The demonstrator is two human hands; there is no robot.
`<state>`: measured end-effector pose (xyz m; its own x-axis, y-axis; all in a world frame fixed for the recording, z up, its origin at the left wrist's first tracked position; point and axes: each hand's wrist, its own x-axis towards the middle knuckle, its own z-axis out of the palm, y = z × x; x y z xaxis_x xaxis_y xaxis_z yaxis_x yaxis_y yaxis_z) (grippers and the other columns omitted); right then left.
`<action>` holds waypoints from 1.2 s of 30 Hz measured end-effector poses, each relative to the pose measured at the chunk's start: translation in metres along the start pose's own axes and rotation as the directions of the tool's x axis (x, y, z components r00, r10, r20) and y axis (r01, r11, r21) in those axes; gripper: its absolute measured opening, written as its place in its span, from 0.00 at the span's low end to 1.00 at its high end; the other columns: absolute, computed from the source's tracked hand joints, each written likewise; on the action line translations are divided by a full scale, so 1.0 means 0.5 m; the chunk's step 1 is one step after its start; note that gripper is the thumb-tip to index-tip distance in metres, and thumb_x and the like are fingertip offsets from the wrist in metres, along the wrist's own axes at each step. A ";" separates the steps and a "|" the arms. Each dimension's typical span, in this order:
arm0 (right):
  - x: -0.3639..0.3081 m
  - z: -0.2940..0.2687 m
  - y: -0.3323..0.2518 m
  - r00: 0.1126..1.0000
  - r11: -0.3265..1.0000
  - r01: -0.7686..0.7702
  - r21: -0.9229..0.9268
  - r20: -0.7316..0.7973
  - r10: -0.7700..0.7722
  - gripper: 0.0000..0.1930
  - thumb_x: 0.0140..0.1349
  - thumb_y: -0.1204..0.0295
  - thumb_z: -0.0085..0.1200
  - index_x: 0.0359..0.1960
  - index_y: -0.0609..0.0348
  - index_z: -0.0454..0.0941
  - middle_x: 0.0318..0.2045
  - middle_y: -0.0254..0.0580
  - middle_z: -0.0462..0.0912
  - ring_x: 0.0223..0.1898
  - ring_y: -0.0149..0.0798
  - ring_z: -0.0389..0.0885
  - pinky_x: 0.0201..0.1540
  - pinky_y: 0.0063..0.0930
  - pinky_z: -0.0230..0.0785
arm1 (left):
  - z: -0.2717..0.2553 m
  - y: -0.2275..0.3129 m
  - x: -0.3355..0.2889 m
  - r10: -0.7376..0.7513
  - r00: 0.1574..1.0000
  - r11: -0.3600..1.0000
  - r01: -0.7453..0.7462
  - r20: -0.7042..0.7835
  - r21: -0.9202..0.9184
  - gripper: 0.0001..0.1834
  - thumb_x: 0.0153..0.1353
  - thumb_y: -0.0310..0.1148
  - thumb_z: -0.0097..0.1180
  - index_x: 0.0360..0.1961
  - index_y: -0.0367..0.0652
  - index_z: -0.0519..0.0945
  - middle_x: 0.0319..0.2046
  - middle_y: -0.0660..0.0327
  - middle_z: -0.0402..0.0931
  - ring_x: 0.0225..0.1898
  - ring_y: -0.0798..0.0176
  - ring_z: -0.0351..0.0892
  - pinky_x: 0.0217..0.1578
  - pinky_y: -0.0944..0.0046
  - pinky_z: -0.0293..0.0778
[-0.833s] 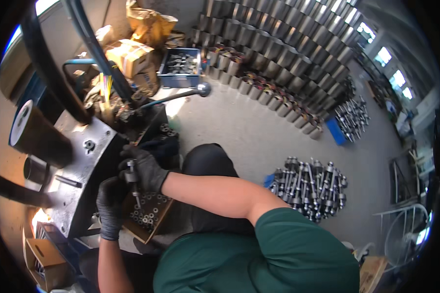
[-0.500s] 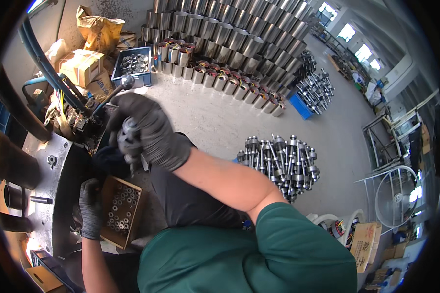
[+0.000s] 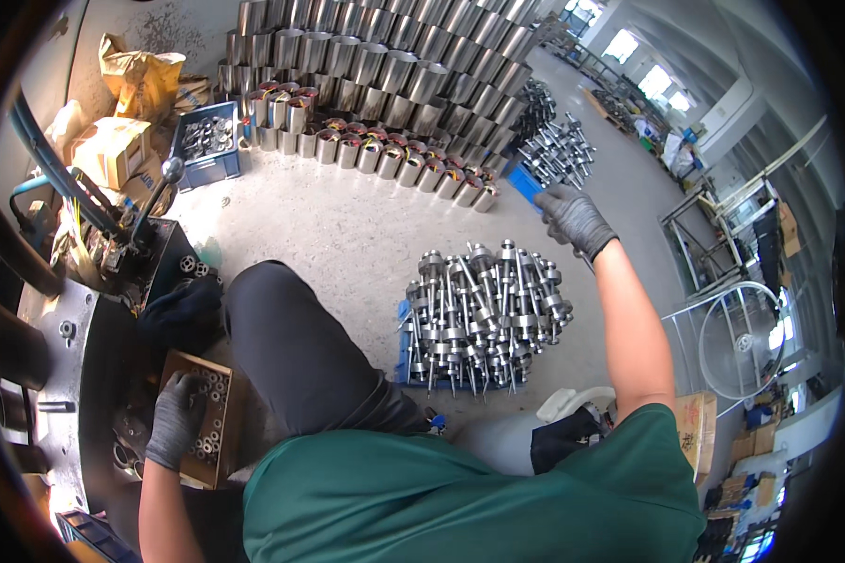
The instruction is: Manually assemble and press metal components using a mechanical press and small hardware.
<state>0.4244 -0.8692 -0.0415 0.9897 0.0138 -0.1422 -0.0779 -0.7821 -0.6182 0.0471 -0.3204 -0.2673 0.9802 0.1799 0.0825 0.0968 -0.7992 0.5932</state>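
Note:
My right hand [image 3: 577, 223], in a grey glove, reaches out to the far right, above and beyond a heap of metal shafts [image 3: 483, 314] with collars in a blue crate. Its fingers are curled, and the thin end of a metal shaft [image 3: 588, 264] shows below the palm; the rest is hidden by the hand. My left hand [image 3: 176, 420], gloved too, is over the left side of an open brown box [image 3: 232, 422] of small metal rings [image 3: 214, 413]. Its fingers are bent inward, and what they hold, if anything, is hidden.
A machine with a steel plate [image 3: 70, 385] and a ball-ended lever [image 3: 172, 171] stands at the left. Stacked metal cylinders [image 3: 371, 70] line the back. Another blue crate [image 3: 524, 182] of shafts lies beyond my right hand. A standing fan [image 3: 742, 342] is at the right.
My right hand has swung from beside the machine to the far right with the metal shaft. My left hand has come over the box of rings. The view has turned right.

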 end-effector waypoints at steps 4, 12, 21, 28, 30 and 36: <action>0.104 -0.112 0.271 0.914 0.874 -0.353 0.333 -0.077 0.399 0.13 0.70 0.56 0.58 0.39 0.51 0.76 0.20 0.32 0.73 0.14 0.32 0.70 0.14 0.36 0.63 | 0.007 -0.019 -0.030 0.001 0.992 0.996 -0.012 0.126 0.084 0.11 0.60 0.27 0.60 0.45 0.42 0.82 0.44 0.45 0.80 0.46 0.35 0.82 0.47 0.43 0.79; 0.143 -0.121 0.552 0.762 0.658 -0.524 0.541 -0.047 0.646 0.13 0.72 0.55 0.54 0.40 0.51 0.73 0.21 0.33 0.71 0.12 0.38 0.70 0.18 0.44 0.71 | 0.021 -0.044 -0.089 -0.084 0.974 0.991 0.060 0.208 0.121 0.15 0.59 0.29 0.61 0.47 0.41 0.83 0.43 0.45 0.81 0.43 0.37 0.84 0.46 0.44 0.80; 0.185 -0.101 0.604 0.811 0.747 -0.416 0.519 -0.158 0.563 0.19 0.72 0.65 0.55 0.61 0.59 0.74 0.51 0.58 0.82 0.48 0.61 0.87 0.46 0.65 0.86 | 0.037 -0.065 -0.083 -0.112 0.974 0.983 0.080 0.197 0.165 0.13 0.57 0.28 0.63 0.45 0.43 0.84 0.42 0.44 0.81 0.44 0.36 0.83 0.47 0.44 0.80; 0.277 -0.139 0.615 0.757 0.910 0.398 0.112 -0.600 -0.258 0.21 0.54 0.89 0.41 0.44 0.58 0.81 0.37 0.40 0.83 0.40 0.39 0.84 0.47 0.33 0.78 | 0.008 -0.069 -0.069 0.001 0.993 0.994 -0.014 0.115 0.108 0.12 0.59 0.28 0.64 0.45 0.43 0.84 0.43 0.47 0.81 0.45 0.37 0.83 0.47 0.44 0.80; 0.296 -0.063 0.480 0.709 0.845 0.532 -0.046 -0.521 -0.475 0.23 0.49 0.89 0.36 0.42 0.62 0.82 0.38 0.41 0.85 0.44 0.39 0.82 0.56 0.34 0.75 | -0.054 0.000 -0.098 -0.062 0.998 0.993 0.061 0.013 0.104 0.12 0.61 0.29 0.63 0.46 0.43 0.83 0.45 0.48 0.80 0.46 0.37 0.82 0.47 0.44 0.80; 0.328 0.043 0.198 0.523 0.530 0.841 -0.110 -0.084 -0.848 0.17 0.69 0.77 0.52 0.59 0.64 0.78 0.55 0.45 0.83 0.61 0.42 0.77 0.68 0.37 0.65 | -0.191 0.032 -0.130 -0.174 0.875 0.948 0.025 -0.451 -0.317 0.13 0.67 0.27 0.63 0.51 0.37 0.83 0.46 0.54 0.84 0.49 0.58 0.85 0.52 0.58 0.80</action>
<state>0.5762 -0.9308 -0.1428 0.5939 0.6181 0.5149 0.8043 -0.4710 -0.3623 -0.0316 -0.2902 -0.1869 0.7630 0.5556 0.3303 0.0618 -0.5715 0.8183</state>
